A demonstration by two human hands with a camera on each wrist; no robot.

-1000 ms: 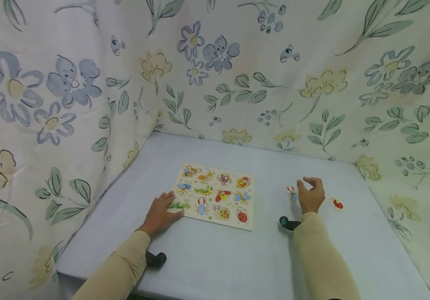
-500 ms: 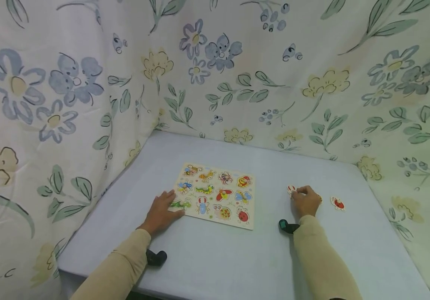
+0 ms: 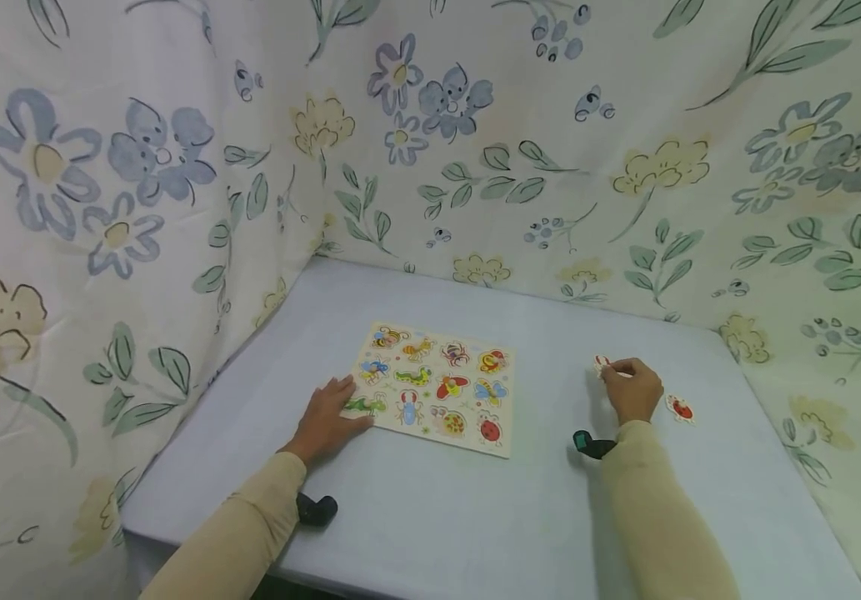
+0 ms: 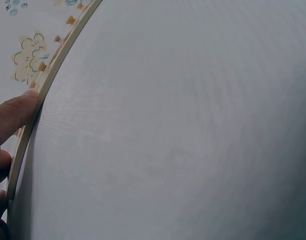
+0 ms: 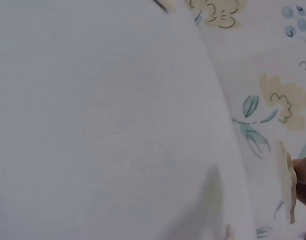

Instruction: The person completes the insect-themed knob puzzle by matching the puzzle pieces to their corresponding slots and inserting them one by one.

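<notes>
A pale wooden puzzle board (image 3: 430, 443) with rows of colourful insect pictures lies on the table in the head view. My left hand (image 3: 330, 419) rests at its near left corner with fingers extended; in the left wrist view, the thumb (image 4: 15, 114) touches the board's edge. To the right, my right hand (image 3: 634, 392) pinches a red-horned beetle puzzle piece (image 3: 601, 364) between thumb and fingers. Seen edge-on in the right wrist view, this thin piece (image 5: 288, 190) is tilted up; the fingers hide part of it. Beside the right hand lies a red ladybug puzzle piece (image 3: 680, 408).
A pale cloth covers the table (image 3: 430, 525). Flower-printed curtain (image 3: 505, 125) rises along its back and sides. Black camera mounts (image 3: 317, 510) stick out at both wrists.
The right hand came down to the beetle piece, closed thumb and fingers on it, and has moved it slightly right and away. The left hand stays on the board. The head view shifted slightly.
</notes>
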